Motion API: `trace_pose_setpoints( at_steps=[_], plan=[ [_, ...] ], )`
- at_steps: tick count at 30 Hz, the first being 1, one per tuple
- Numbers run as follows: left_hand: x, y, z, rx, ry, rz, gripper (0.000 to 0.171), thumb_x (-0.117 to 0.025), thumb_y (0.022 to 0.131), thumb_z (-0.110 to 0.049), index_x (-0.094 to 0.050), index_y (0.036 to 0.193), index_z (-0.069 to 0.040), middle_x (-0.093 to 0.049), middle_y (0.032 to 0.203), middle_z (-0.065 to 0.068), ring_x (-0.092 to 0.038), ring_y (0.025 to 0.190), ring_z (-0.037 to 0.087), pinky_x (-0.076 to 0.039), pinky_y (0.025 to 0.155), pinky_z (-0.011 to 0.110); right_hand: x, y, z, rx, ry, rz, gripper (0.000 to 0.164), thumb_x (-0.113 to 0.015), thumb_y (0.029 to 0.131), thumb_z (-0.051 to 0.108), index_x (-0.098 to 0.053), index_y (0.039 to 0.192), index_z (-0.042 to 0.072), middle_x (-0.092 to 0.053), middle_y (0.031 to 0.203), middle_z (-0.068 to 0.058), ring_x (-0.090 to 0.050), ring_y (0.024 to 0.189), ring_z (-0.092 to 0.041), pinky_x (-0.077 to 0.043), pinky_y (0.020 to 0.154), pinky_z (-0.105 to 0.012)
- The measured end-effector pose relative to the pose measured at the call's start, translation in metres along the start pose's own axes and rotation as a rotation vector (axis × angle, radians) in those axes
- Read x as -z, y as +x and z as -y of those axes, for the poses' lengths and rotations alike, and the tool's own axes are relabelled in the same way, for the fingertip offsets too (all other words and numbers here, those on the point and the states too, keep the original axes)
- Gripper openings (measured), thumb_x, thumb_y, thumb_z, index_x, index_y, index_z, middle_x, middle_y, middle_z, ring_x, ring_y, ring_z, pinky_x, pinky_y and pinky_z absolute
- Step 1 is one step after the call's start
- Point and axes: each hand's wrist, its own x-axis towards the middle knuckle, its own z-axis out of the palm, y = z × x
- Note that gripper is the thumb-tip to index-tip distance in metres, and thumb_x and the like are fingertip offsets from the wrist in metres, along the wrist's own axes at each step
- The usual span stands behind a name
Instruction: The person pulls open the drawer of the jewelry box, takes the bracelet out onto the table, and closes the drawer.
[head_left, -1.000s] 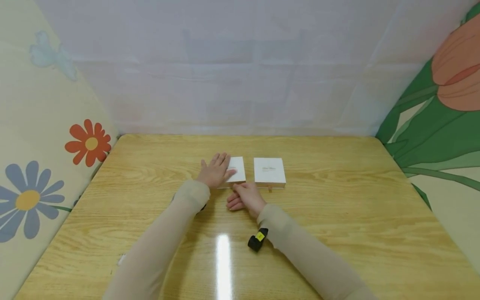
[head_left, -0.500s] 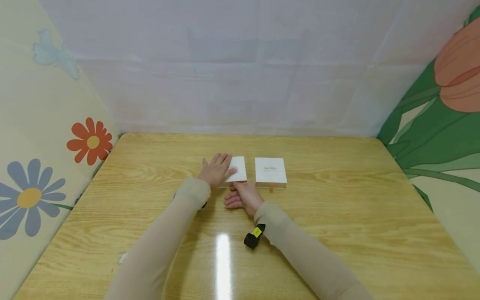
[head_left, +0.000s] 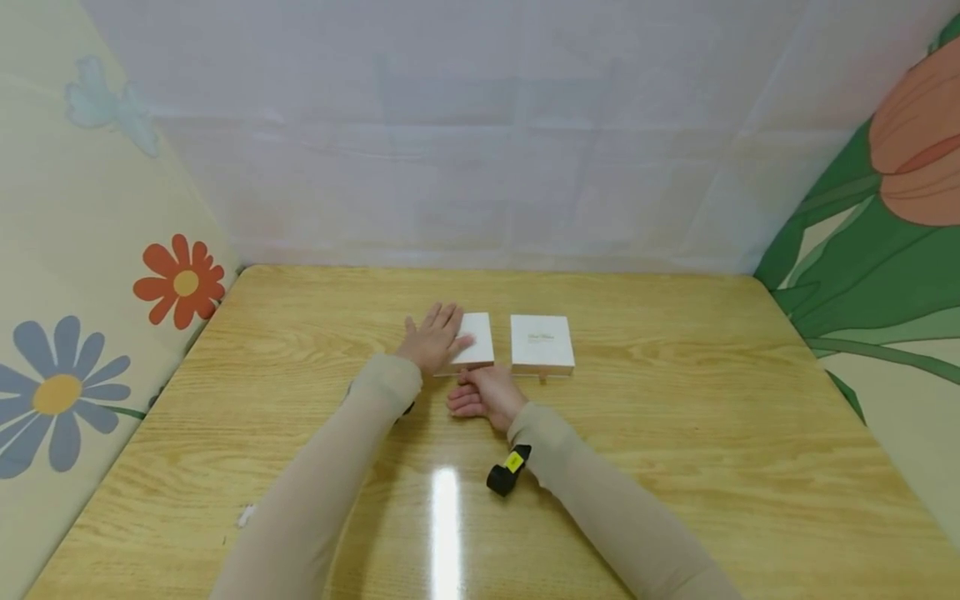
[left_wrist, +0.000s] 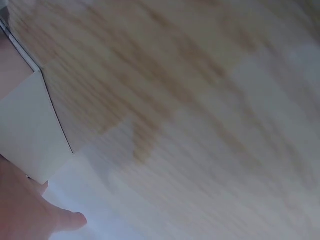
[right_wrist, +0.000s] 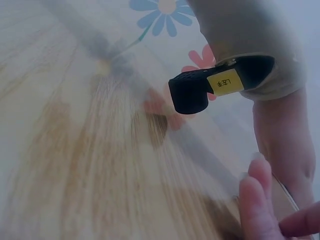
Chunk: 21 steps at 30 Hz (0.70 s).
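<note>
Two flat white boxes lie side by side on the table. My left hand (head_left: 431,342) rests flat on the left white box (head_left: 477,333), fingers spread, covering its left part. In the left wrist view, this hand (left_wrist: 22,212) sits against the box (left_wrist: 35,125) at the lower left. My right hand (head_left: 491,396) is at the front edge of that same box, its thumb and forefinger close together there and the other fingers loosely extended to the left. What lies between thumb and forefinger is hidden; I cannot tell whether they pinch anything.
The right white box (head_left: 541,342) bears small gold print and has a small brown tab (head_left: 543,379) at its front. A small white scrap (head_left: 246,515) lies near the left forearm. Behind the wooden table (head_left: 675,400) hangs a pale cloth (head_left: 487,167).
Over the last second my right hand has shifted slightly left and away from me along the left box's front edge. My left hand stays on the box.
</note>
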Motion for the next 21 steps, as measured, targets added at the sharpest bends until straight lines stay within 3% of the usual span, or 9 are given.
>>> trace_pose_setpoints(
  at_steps=[5, 21],
  plan=[
    [0.001, 0.000, -0.001, 0.002, 0.005, -0.002, 0.070, -0.027, 0.105, -0.050, -0.010, 0.157, -0.006, -0.007, 0.162, 0.012, 0.002, 0.148, 0.030, -0.001, 0.110, 0.067, -0.002, -0.003, -0.001, 0.010, -0.003, 0.013, 0.017, -0.040, 0.099, -0.001, -0.056, 0.097, -0.006, -0.063, 0.066, -0.009, -0.064, 0.053, -0.013, -0.055, 0.051, -0.025],
    [0.003, -0.002, 0.000, 0.000, -0.032, 0.018, 0.071, -0.026, 0.105, -0.051, -0.006, 0.157, -0.008, -0.004, 0.163, 0.011, 0.006, 0.148, 0.028, 0.001, 0.110, 0.067, -0.001, -0.012, -0.003, -0.004, -0.066, 0.012, 0.018, -0.043, 0.101, 0.004, -0.057, 0.096, -0.006, -0.063, 0.068, -0.008, -0.063, 0.053, -0.012, -0.055, 0.052, -0.025]
  ],
)
